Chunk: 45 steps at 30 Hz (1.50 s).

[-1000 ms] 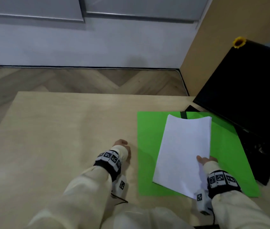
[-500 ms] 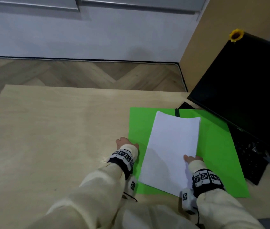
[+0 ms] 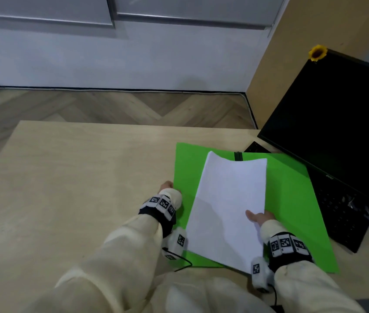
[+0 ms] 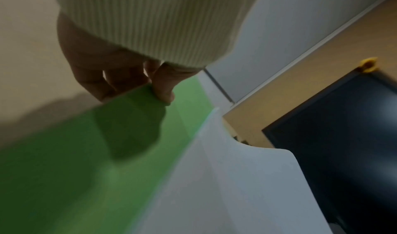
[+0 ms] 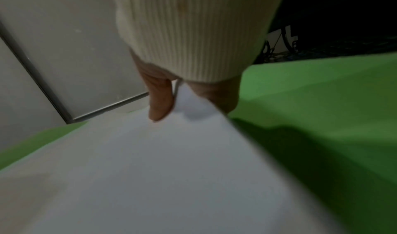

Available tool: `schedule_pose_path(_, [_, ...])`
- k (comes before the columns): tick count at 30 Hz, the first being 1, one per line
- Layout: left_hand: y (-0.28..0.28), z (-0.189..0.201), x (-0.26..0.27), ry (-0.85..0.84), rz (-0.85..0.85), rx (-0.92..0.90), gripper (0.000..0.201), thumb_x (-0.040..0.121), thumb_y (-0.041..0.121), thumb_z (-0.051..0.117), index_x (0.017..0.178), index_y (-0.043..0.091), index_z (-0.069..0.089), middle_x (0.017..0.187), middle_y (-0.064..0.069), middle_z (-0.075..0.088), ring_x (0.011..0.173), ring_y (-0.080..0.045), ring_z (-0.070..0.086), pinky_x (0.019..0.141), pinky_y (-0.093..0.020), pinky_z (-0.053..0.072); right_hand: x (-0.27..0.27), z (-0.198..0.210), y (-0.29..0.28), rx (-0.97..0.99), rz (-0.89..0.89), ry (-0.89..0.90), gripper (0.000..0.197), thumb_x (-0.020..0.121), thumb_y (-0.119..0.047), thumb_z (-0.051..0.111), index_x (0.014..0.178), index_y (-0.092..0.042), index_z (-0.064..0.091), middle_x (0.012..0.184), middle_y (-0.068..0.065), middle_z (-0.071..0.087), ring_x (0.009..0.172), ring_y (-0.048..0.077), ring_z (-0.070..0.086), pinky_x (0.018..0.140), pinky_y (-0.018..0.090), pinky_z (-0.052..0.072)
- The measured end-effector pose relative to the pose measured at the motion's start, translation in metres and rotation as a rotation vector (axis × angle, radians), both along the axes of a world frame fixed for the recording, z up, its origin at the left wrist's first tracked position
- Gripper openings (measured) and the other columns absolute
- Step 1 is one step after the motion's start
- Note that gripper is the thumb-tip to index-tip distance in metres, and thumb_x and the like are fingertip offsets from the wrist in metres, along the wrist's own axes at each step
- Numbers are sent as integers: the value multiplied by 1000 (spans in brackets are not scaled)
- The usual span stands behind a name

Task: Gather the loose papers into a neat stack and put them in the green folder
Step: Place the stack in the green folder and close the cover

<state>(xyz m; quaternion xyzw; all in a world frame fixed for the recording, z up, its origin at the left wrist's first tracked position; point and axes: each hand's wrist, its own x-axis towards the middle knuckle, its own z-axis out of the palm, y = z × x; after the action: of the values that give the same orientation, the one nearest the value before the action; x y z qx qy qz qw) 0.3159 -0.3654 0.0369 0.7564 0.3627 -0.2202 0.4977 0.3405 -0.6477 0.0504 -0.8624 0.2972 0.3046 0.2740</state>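
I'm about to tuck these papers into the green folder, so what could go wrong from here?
1. The right hand pinches the papers at one edge only; they sag and could fan out or slip.
2. The left hand pinches just the folder edge, so the folder may slide.
3. The folder's right side lies over the laptop, so it may rock.

The folder (image 3: 292, 195) lies on the table (image 3: 77, 177) with the papers (image 3: 228, 199) over it, and the laptop (image 3: 337, 143) at 2 o'clock.
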Motion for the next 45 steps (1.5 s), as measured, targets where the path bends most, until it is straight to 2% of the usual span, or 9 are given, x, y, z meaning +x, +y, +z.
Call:
schedule_pose_path(6, [85,44,-30,-153,168,94,42,86,-3,57,128,-3,53,113,-18,61,98,-21,56,82,-27,42,7,9,11,46,37,-81,82,87,-29,62,146,6,16,156,17,17,144,31,21,115,36,22])
schedule_pose_path(10, [143,83,-66,-189,329,156,45,86,-1,56,131,0,52,128,-22,59,115,-36,58,99,-36,45,2,10,47,116,78,-111,65,82,-25,68,135,4,43,138,23,48,127,36,48,106,39,41])
schedule_pose_path(16, [215,115,-121,-228,408,225,41,89,1,50,130,4,54,124,-22,61,91,-27,58,83,-29,45,-21,6,127,142,137,-89,62,86,-25,64,135,4,41,139,22,46,127,33,47,94,29,41])
schedule_pose_path(20, [246,119,-147,-260,465,236,39,89,-2,47,127,1,55,122,-24,62,88,-25,55,80,-29,44,-36,12,179,91,163,-79,69,90,-27,57,143,2,23,151,18,27,137,33,33,106,37,33])
schedule_pose_path(27, [261,121,-173,-294,524,187,37,90,-3,47,126,-1,55,121,-24,62,87,-24,52,82,-30,44,-46,10,219,128,289,-111,55,87,-18,63,134,4,44,139,22,47,127,34,47,101,36,41])
schedule_pose_path(32, [255,125,-177,-333,508,202,34,90,-4,46,122,-5,57,120,-25,63,87,-22,52,80,-27,42,-43,15,228,14,302,-125,67,88,-26,59,139,5,31,144,22,39,131,38,41,103,41,38])
schedule_pose_path(37, [237,139,-172,-333,454,238,33,90,-1,47,122,-3,57,122,-23,62,91,-24,56,86,-29,45,-39,9,220,-17,362,-142,69,83,-28,66,135,7,36,139,23,45,127,39,46,100,41,41])
schedule_pose_path(41, [219,161,-167,-167,234,284,46,91,11,54,136,7,45,138,-16,52,119,-35,54,101,-43,44,-40,4,215,-25,379,-125,64,85,-25,64,134,7,39,141,22,44,130,37,43,104,39,38])
schedule_pose_path(45, [209,172,-169,-1,87,352,51,93,23,52,141,13,38,143,-13,45,127,-34,48,106,-46,40,-39,-2,202,-30,459,-23,57,91,-21,53,140,4,34,146,19,38,133,35,39,109,39,35])
